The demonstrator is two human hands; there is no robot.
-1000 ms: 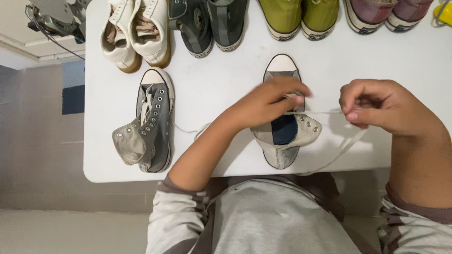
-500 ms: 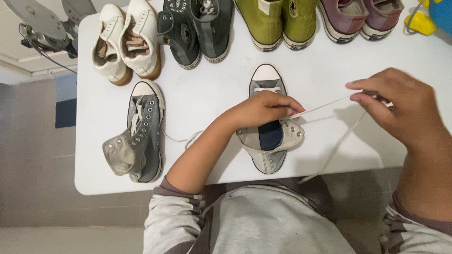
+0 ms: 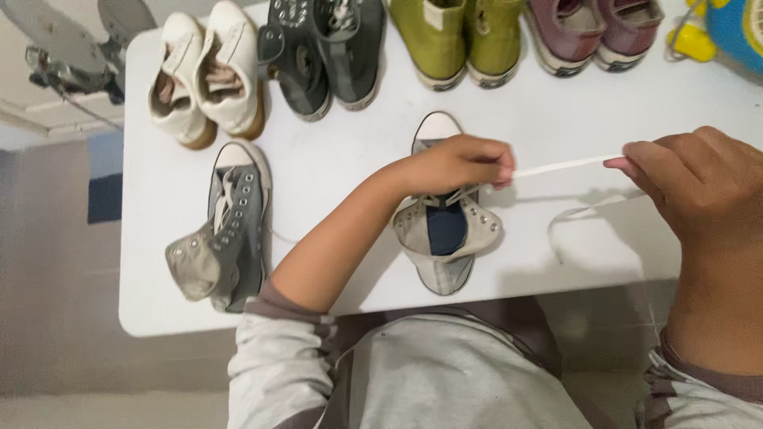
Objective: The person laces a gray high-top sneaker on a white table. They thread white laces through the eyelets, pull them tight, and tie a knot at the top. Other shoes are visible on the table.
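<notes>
A grey high-top sneaker (image 3: 445, 238) with a white toe cap stands in front of me on the white table (image 3: 334, 159). My left hand (image 3: 457, 163) rests over its laces, fingers pinched on the white shoelace (image 3: 564, 167). My right hand (image 3: 699, 187) is out to the right and pinches the same lace, which runs taut between both hands. A loose loop of lace lies on the table below it. The matching grey sneaker (image 3: 226, 226) lies on its side to the left.
Along the far edge stand pairs of shoes: white (image 3: 203, 71), dark grey (image 3: 326, 52), olive green (image 3: 449, 40) and maroon (image 3: 592, 32). A yellow and blue object (image 3: 715, 32) sits at the far right corner. A fan (image 3: 63, 48) stands on the floor at left.
My right hand has pulled the lace out to the right and drawn it taut. My left hand stayed on the sneaker's laces. The view shifted slightly.
</notes>
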